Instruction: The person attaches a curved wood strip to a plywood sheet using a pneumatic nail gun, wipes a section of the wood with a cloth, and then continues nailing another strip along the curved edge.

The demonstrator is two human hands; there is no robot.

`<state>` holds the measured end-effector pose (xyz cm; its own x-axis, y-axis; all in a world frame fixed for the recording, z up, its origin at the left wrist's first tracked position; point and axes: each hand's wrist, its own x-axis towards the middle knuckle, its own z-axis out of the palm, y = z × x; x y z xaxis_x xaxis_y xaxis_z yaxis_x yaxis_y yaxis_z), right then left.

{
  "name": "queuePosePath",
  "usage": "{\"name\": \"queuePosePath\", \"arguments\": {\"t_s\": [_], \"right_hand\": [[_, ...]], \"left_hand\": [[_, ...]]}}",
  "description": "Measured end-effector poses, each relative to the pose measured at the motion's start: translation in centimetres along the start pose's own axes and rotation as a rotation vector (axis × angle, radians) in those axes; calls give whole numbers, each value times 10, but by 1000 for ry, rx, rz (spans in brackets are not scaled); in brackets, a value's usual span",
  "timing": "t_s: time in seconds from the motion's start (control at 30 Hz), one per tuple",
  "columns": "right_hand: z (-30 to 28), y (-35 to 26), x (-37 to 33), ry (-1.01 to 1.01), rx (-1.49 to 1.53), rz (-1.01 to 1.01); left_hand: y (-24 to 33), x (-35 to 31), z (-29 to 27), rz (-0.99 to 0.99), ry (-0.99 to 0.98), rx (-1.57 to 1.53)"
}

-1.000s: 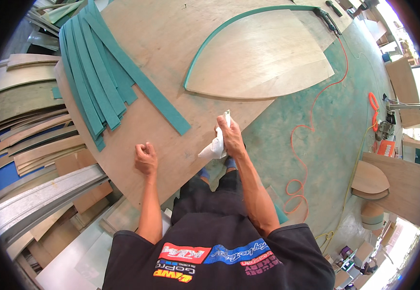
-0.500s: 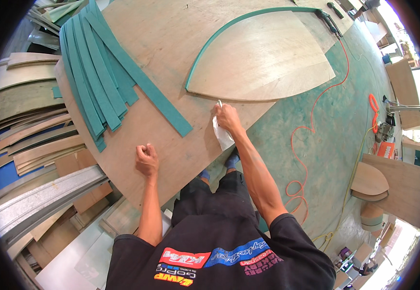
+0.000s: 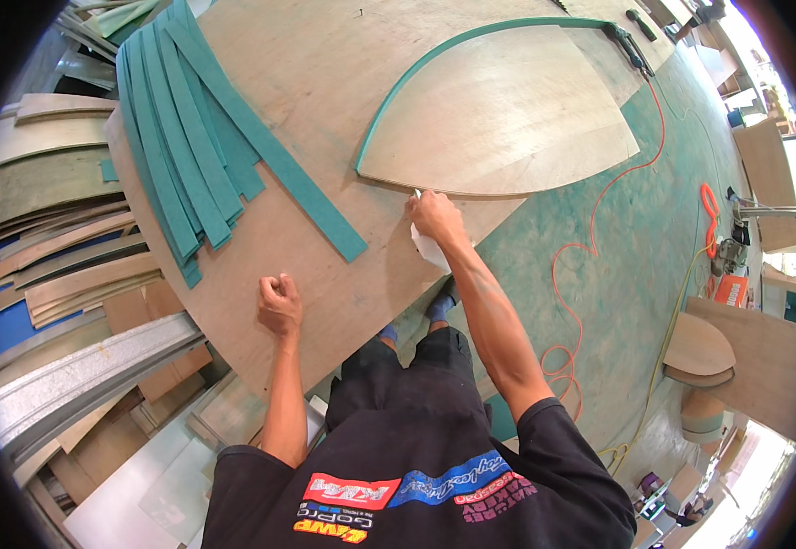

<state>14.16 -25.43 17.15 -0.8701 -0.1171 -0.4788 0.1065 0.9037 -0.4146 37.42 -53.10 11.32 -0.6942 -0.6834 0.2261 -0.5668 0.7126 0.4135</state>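
My right hand (image 3: 435, 218) is closed around a white squeeze bottle (image 3: 430, 248). Its pale narrow tip shows above my fingers, at the near edge of a curved, pointed plywood panel (image 3: 498, 114). Along the panel's far curved edge stands a thin teal strip (image 3: 413, 77), bent to follow it. My left hand (image 3: 279, 304) is held over the plywood work table (image 3: 233, 325), its fingers curled into a loose fist with nothing seen in them. Between the hands and the far left corner lies a fan of several teal strips (image 3: 198, 137), one reaching toward my right hand.
A black air tool (image 3: 629, 50) with a red hose (image 3: 605, 192) sits at the panel's far right end; the hose coils down over the green-stained floor. Stacked plywood offcuts (image 3: 59, 229) and a metal beam (image 3: 91, 371) flank the table's left. More cut panels (image 3: 698, 346) stand at right.
My right hand has moved slightly right along the panel's near edge with the squeeze bottle, which now shows less beneath it. My left hand has stayed put.
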Motion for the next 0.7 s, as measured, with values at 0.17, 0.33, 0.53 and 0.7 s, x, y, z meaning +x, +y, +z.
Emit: {"name": "queuePosePath", "arguments": {"t_s": [0.17,0.33,0.53,0.7], "right_hand": [[-6,11,1,-11,-26,5],[-20,25,-3,-25,-62,23],[-34,48,-5,-38,-86,19],[-43,67,-10,-4,-89,30]], "left_hand": [[3,-1,1,-14,10,-11],[3,0,1,2,52,-7],[5,-1,1,-19,-9,17],[4,-2,0,-10,6,31]]}}
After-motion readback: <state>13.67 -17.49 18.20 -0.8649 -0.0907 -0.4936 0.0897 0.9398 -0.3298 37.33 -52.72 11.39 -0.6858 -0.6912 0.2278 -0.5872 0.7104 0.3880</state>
